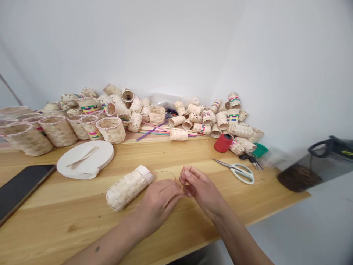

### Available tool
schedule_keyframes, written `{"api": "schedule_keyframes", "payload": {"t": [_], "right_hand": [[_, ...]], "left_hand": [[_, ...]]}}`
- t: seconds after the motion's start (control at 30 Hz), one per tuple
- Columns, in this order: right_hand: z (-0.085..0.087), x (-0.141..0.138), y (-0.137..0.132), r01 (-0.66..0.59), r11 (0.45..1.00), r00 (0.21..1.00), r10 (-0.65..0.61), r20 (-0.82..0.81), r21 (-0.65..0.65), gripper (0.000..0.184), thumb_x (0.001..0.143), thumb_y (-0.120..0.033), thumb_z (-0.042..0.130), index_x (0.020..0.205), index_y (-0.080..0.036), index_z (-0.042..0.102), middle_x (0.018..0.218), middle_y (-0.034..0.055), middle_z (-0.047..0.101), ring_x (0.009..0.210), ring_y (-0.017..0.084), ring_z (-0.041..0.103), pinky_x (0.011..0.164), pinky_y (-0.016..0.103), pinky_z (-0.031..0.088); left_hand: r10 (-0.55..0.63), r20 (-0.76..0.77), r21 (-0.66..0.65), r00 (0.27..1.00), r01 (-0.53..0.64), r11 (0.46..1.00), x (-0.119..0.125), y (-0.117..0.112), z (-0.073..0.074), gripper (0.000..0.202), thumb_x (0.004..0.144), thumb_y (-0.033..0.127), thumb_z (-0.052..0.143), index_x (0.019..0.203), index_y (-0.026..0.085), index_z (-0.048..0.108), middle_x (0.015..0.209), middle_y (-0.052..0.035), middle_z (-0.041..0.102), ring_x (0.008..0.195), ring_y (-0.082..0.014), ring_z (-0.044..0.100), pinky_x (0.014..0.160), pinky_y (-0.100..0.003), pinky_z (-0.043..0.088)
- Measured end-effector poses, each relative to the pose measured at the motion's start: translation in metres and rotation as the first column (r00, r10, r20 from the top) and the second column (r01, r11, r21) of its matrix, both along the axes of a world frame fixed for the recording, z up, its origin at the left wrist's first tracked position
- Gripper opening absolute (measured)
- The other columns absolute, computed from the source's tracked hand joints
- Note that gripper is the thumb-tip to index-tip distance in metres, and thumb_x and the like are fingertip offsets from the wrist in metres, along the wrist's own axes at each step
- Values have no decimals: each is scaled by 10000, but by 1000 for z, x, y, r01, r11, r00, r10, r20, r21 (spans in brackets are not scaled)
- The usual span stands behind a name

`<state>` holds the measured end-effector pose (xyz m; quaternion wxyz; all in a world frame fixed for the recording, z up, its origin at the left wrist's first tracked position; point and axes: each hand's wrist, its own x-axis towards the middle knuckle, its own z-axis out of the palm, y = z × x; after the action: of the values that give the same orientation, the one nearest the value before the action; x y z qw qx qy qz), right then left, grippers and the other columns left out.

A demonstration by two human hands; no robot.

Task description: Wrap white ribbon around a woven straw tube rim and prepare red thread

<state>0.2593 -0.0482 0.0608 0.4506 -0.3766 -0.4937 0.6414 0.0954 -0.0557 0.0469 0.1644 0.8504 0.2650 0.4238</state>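
And here we are at the worktop (193,232), with both hands meeting just right of a woven basket (127,189) that lies on its side, a pale strip (145,173) around its end. A fine red thread (163,171) arcs from that end to the fingers. The left hand (162,197) has its grip pinched together on the thread, by the look of it; the right hand (202,187) has thumb and finger closed too, a speck of red showing at the tips. Is there a needle in there? Too small to tell! Delicate stuff, and good handling here probably means a pinch close to the thread's end, light tension, and enough slack in that loop so the basket isn't tugged or rolled. A snag under the left wrist looks the likeliest trouble. Around them, scissors (242,173) lie to the right, within easy reach, with a red thread spool (223,143) and keys (253,161) beyond. A roll of white tape (106,156) sits behind the basket, a phone (24,187) out left. Pink-rimmed baskets (111,130) and a heap of small woven baskets (194,117) crowd the back; nothing blocks the hands directly, but that crowd leaves little room for pushing things backward.
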Motion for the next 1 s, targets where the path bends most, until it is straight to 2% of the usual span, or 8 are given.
{"api": "schedule_keyframes", "payload": {"t": [0.3, 0.4, 0.53, 0.67, 0.77, 0.83, 0.9, 1.0], "right_hand": [[6, -5, -3, 39, 999, 994, -41, -103, -20, 247, 830, -439, 631, 811, -197, 580, 825, 2, 525, 653, 105, 432, 508, 200, 307], [4, -7, -1, 50, 998, 986, -55, -155, -40, 276, 815, -443, 645, 763, -190, 549, 756, -15, 502, 589, 92, 402, 489, 202, 288], [4, -1, 5, 164, 983, 985, -160, -58, 82, 297, 848, -453, 589, 740, -194, 494, 709, -36, 456, 538, 83, 378, 494, 216, 301], [14, 6, -2, 286, 888, 891, -385, 242, 360, 250, 895, -406, 515, 751, -203, 498, 659, -46, 438, 538, 100, 383, 505, 230, 310], [24, 3, -19, 213, 814, 823, -448, 351, 540, 174, 919, -310, 492, 780, -212, 528, 684, -31, 479, 593, 114, 433, 535, 232, 341], [32, 1, -29, 146, 746, 829, -451, 331, 650, 158, 928, -259, 478, 783, -223, 529, 705, -24, 507, 628, 118, 478, 563, 232, 377], [40, 1, -36, 39, 656, 873, -390, 294, 754, 168, 935, -242, 468, 780, -242, 532, 680, -24, 530, 634, 126, 519, 580, 241, 416], [53, 4, -43, -163, 528, 914, -236, 329, 833, 170, 925, -272, 517, 766, -293, 574, 646, -25, 584, 633, 146, 574, 578, 256, 473]], "left_hand": [[14, 8, -82, 1000, -14, 997, 3, -1, 0, 165, 889, 121, 490, 845, 214, 620, 808, -13, 682, 746, -171, 633, 723, -259, 487], [-38, 73, -106, 997, 46, 993, 3, 0, -1, 160, 886, 106, 501, 854, 204, 623, 818, -13, 684, 766, -152, 634, 738, -237, 489], [-10, 190, -127, 982, 35, 991, -1, 2, 3, 139, 867, 126, 542, 824, 196, 653, 1006, -51, 637, 885, -147, 615, 780, -231, 479], [241, 315, -290, 918, -149, 945, -10, 10, 10, 125, 839, 190, 583, 744, 200, 664, 994, -55, 597, 935, -171, 582, 786, -254, 461], [332, 426, -503, 842, -84, 860, -15, 17, 11, 168, 845, 275, 585, 708, 186, 625, 897, -36, 602, 699, -126, 577, 585, -217, 446], [352, 485, -603, 800, 16, 797, -17, 21, 11, 184, 854, 323, 582, 732, 189, 608, 774, -6, 599, 536, -86, 504, 493, -199, 405], [374, 522, -645, 766, 68, 761, -20, 22, 17, 182, 842, 348, 609, 745, 195, 605, 677, 15, 590, 519, -84, 493, 499, -189, 411], [421, 596, -636, 683, 81, 768, -27, 17, 35, 203, 790, 388, 674, 728, 206, 609, 668, 22, 612, 557, -87, 526, 529, -173, 436]]}}
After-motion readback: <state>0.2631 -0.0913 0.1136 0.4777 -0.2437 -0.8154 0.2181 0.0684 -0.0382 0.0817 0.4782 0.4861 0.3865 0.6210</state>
